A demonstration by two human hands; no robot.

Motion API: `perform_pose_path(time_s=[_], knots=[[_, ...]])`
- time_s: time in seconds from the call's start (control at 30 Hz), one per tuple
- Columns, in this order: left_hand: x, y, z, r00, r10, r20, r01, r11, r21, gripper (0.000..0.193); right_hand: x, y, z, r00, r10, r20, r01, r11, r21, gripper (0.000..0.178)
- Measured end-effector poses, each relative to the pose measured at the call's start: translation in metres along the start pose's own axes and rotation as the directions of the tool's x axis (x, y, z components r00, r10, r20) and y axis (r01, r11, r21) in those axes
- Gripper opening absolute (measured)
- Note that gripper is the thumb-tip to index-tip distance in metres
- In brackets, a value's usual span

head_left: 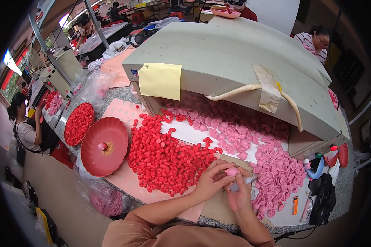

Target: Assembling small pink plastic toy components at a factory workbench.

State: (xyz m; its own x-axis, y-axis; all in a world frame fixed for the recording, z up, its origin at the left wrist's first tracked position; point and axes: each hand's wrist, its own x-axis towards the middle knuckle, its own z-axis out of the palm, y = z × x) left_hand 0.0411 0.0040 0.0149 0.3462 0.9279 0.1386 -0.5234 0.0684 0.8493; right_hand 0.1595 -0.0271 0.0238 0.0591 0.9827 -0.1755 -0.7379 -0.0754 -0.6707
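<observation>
My left hand (211,181) is closed, its fingertips pinching a small smooth pink petal-like piece (231,171). Close against it, my right hand (240,199) has its thumb by the same piece. A whitish translucent object (235,187), perhaps a small squeeze bottle, is in my right hand, mostly hidden by the fingers. To the left of my hands spreads a big pile of small glossy red pieces (165,158). On the right lies a heap of curled pink petal-like pieces (278,177), which runs back under the grey hood.
A grey machine hood (226,53) stands over the table's back. At left are a red scalloped plate (105,152) holding one small pink-and-red piece and a tray of red pieces (79,123). An orange stick-shaped item (295,206) and a black pouch (323,197) lie right. Other people work around.
</observation>
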Motion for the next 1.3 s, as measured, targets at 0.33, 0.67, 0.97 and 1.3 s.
perform_pose_path(time_s=[0.33, 0.67, 0.97, 1.3], knots=[[-0.004, 0.006, -0.003, 1.000, 0.021, -0.006, -0.021, 0.996, 0.089, 0.034, 0.002, 0.003, 0.000, 0.998, -0.033, 0.062, 0.036, 0.998, -0.057, 0.023], [-0.003, 0.004, -0.002, 1.000, 0.009, 0.020, -0.010, 0.997, 0.078, 0.034, 0.002, 0.008, -0.011, 0.993, -0.089, 0.072, 0.096, 0.991, -0.095, 0.019], [-0.003, 0.004, -0.003, 0.999, 0.021, 0.049, -0.026, 0.995, 0.100, 0.032, 0.001, 0.007, -0.008, 0.993, -0.111, 0.032, 0.115, 0.982, -0.149, 0.019], [-0.003, 0.004, 0.003, 0.996, 0.078, 0.037, -0.082, 0.990, 0.111, 0.030, -0.001, 0.011, -0.018, 0.992, -0.126, -0.003, 0.124, 0.979, -0.164, 0.019]])
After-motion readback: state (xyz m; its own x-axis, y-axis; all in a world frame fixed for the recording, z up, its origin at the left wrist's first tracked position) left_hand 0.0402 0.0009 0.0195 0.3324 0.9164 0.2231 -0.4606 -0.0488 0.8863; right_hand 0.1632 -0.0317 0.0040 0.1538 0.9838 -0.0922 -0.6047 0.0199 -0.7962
